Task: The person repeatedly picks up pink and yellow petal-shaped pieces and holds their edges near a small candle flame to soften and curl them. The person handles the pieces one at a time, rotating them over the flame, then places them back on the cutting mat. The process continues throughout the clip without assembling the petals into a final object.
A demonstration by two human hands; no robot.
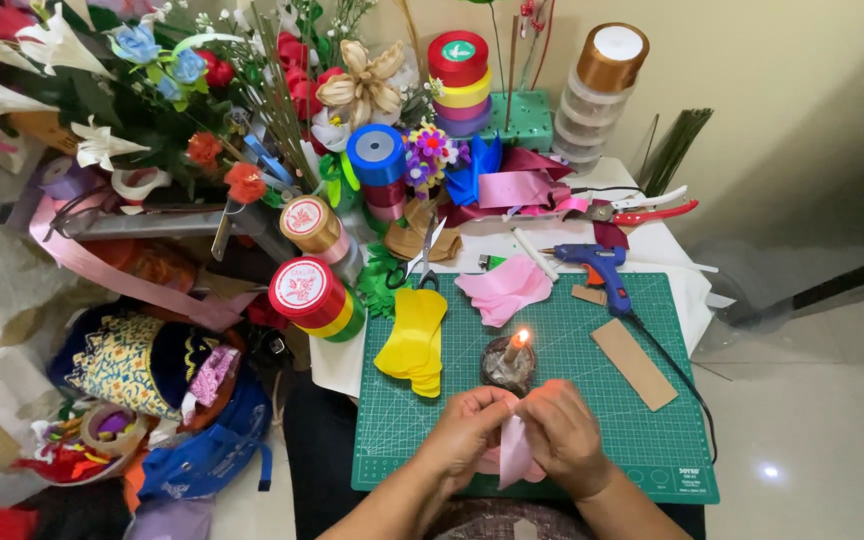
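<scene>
My left hand [467,432] and my right hand [564,436] meet over the near part of the green cutting mat [642,440]. Together they pinch a pink ribbon petal [514,450] that hangs down between the fingers. Its upper edge sits just in front of a lit candle [512,358] in a small dark holder. Left of the candle lies a stack of yellow petals [414,340]. A pile of pink petals [504,288] rests beyond the candle.
A blue glue gun [600,266], scissors [422,258], a cardboard strip [634,364] and red-handled cutters [642,210] lie on the table. Ribbon spools [310,294] and artificial flowers [152,90] crowd the left and back. Bags sit on the floor at left.
</scene>
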